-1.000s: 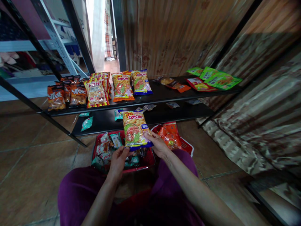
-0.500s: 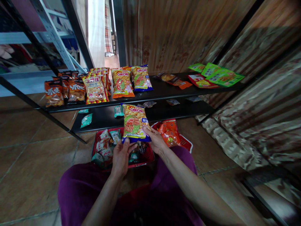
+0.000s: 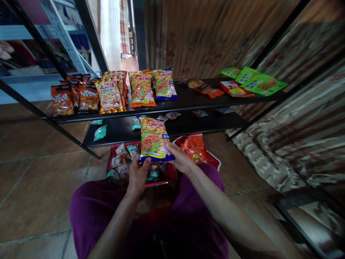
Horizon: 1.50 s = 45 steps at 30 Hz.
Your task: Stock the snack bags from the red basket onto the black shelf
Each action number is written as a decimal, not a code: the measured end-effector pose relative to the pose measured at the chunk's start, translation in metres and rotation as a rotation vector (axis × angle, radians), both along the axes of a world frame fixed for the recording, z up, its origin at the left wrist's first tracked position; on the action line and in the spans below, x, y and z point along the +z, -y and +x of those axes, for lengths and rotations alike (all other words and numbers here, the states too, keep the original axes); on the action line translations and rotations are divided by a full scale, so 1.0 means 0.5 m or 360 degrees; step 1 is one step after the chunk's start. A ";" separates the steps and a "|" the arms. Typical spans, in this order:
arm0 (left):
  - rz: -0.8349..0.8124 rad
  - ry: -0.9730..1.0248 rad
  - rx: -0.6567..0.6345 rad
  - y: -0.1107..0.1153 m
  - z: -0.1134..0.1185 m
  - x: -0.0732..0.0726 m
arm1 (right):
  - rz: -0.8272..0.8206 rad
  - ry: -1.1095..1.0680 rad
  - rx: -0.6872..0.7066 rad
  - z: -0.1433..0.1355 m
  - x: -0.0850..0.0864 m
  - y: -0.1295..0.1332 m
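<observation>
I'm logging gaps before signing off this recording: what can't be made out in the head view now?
Head view:
Held snack bag: back faces away from camera.
Right hand: fingers behind the bag, hidden by it.
Red basket: some contents covered by bag and left hand.
Pale packet, lower shelf: print too small.
Black post: top cut off by upper edge.

Bag (image 3: 152,135) covers part of a basket (image 3: 172,175)

The bag hides some of the packets (image 3: 120,160) in the basket, and the right hand's (image 3: 181,159) fingers beneath it. The left hand's (image 3: 137,175) fingers are partly covered too. Print on pale packets (image 3: 173,115) on the lower shelf (image 3: 118,135) is too small to read. Both forearms (image 3: 118,219) run off the bottom edge. The pale rack (image 3: 13,32) is cut off at left; a dark frame (image 3: 293,224), lower right, is blurred.
</observation>
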<state>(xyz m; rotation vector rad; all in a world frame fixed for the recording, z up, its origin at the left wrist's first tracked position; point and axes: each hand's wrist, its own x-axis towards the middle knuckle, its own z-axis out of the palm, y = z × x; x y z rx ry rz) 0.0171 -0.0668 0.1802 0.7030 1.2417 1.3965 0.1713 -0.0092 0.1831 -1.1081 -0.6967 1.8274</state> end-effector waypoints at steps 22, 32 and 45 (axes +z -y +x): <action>0.0080 0.0042 0.0028 0.008 0.001 -0.021 | 0.0153 -0.0073 -0.0154 0.001 0.006 0.007; -0.0042 -0.0351 0.0082 -0.008 -0.029 -0.020 | 0.0214 0.0040 -0.0325 -0.004 0.005 0.011; 0.0414 -0.0119 -0.0066 -0.023 0.029 0.082 | 0.1202 0.1440 -0.0392 -0.029 0.043 0.032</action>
